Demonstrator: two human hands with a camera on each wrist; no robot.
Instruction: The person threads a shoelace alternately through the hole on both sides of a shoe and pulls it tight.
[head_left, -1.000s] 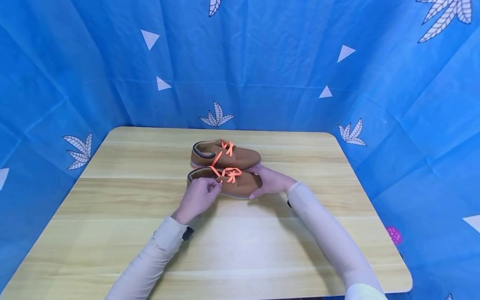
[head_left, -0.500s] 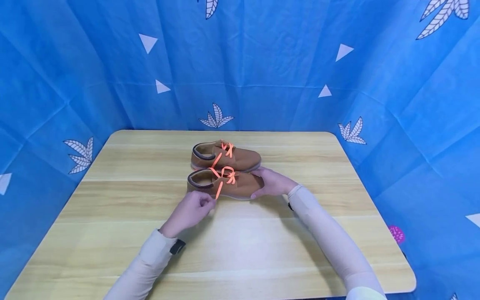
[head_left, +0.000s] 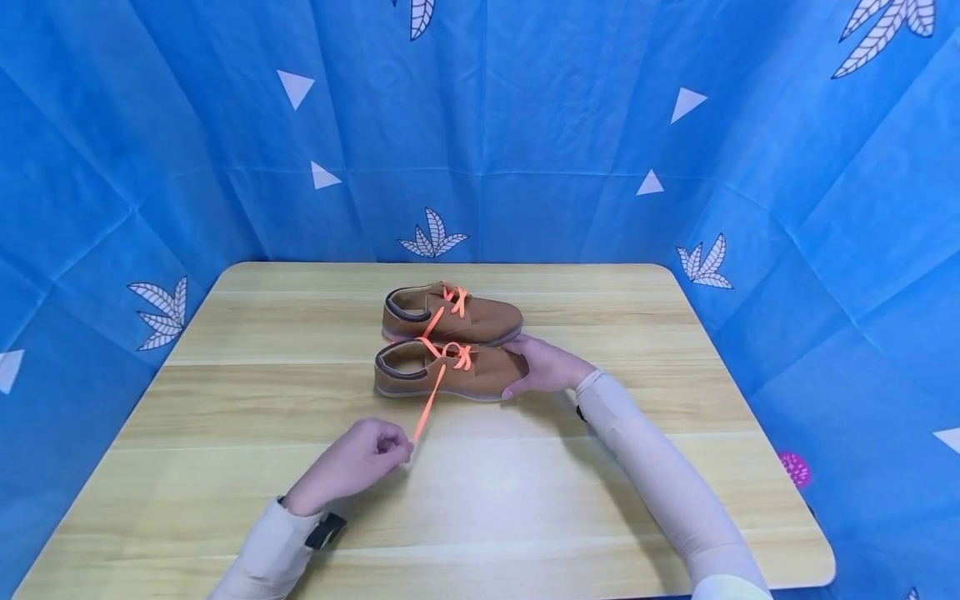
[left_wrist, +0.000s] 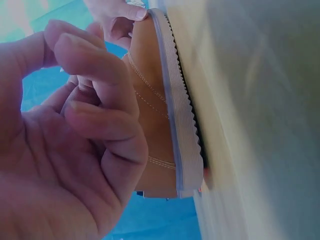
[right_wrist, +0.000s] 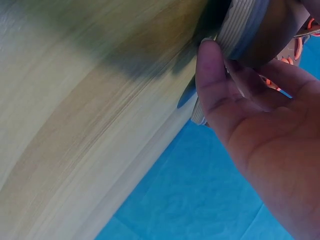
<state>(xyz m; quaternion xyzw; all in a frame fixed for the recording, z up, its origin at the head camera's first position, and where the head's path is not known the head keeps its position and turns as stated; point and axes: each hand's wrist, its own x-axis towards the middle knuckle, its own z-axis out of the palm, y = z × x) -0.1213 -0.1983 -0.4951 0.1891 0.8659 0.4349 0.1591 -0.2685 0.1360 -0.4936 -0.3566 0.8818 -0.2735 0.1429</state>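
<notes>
Two brown lace-up shoes lie side by side, toes to the right. My right hand (head_left: 551, 365) grips the toe of the near shoe (head_left: 491, 371), with thumb and fingers on either side. In the right wrist view, the thumb (right_wrist: 211, 75) lies against the ribbed sole edge. My left hand (head_left: 358, 460) pinches the end of an orange shoelace (head_left: 429, 406), which stretches straight from the near shoe toward the person. The left wrist view has curled fingers (left_wrist: 107, 110) in front of the shoe's side (left_wrist: 152, 100); the lace is hidden there. A bow remains visible on the near shoe.
The far shoe (head_left: 491, 317), with its own orange laces (head_left: 459, 300), stands close behind the near one. Both are on a light wood table (head_left: 600, 517) with rounded corners. A blue patterned curtain (head_left: 525, 100) surrounds the back and sides.
My left hand has drawn back from the near shoe, down and left, pulling the lace out longer. The loop on that shoe has shrunk. My right hand keeps its grip on the toe.
</notes>
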